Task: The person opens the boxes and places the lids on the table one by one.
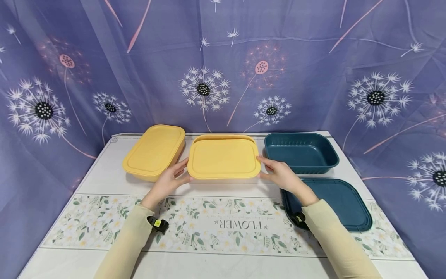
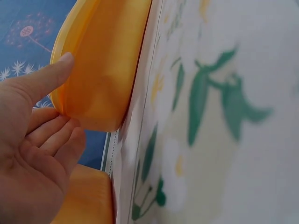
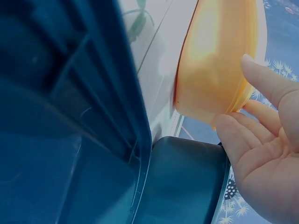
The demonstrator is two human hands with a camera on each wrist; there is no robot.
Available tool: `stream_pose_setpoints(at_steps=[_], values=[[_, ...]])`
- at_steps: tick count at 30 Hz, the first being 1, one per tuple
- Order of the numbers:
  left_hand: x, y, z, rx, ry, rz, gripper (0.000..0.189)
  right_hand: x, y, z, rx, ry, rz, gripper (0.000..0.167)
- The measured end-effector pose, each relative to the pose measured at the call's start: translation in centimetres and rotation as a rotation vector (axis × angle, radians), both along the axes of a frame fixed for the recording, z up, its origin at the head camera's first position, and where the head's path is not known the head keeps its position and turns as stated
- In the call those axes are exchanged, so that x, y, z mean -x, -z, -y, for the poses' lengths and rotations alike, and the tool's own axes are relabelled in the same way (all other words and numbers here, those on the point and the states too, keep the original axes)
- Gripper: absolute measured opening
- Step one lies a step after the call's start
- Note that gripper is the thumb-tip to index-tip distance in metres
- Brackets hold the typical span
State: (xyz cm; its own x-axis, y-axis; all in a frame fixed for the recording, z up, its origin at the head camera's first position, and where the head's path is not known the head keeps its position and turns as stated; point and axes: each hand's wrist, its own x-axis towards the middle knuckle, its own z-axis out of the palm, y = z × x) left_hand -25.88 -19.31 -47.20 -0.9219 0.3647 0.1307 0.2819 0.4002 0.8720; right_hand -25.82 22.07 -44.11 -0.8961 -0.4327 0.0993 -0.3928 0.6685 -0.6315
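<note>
A yellow lid (image 1: 223,159) lies over a yellow rectangular box (image 1: 223,136) in the middle of the table. The lid sits toward me, and the box's back rim shows behind it. At the lid's left end, my left hand (image 1: 170,180) holds the edge, with the thumb at the near corner and the fingers along the side. My right hand (image 1: 280,174) grips the opposite end in the same way. In both wrist views, the left hand (image 2: 42,135) and the right hand (image 3: 261,135) have their fingertips at the lid's rim, above the box wall.
Left of the middle stands a second yellow box with its lid on (image 1: 155,149). At the back right is an uncovered dark teal box (image 1: 301,151). Its teal lid (image 1: 341,201) lies in front, partly under my right forearm. A purple dandelion curtain (image 1: 230,66) surrounds the table's back and sides.
</note>
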Motion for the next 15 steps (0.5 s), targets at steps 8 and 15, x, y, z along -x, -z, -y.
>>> stream_pose_setpoints(at_steps=[8, 15], values=[[-0.21, -0.26, 0.41, 0.066, -0.006, -0.044, 0.077, -0.01, 0.18, -0.05, 0.002, 0.004, -0.043, 0.063], [0.69, -0.06, 0.21, 0.097, -0.003, -0.105, 0.076, 0.39, 0.34, 0.18, -0.022, 0.023, -0.04, 0.064]])
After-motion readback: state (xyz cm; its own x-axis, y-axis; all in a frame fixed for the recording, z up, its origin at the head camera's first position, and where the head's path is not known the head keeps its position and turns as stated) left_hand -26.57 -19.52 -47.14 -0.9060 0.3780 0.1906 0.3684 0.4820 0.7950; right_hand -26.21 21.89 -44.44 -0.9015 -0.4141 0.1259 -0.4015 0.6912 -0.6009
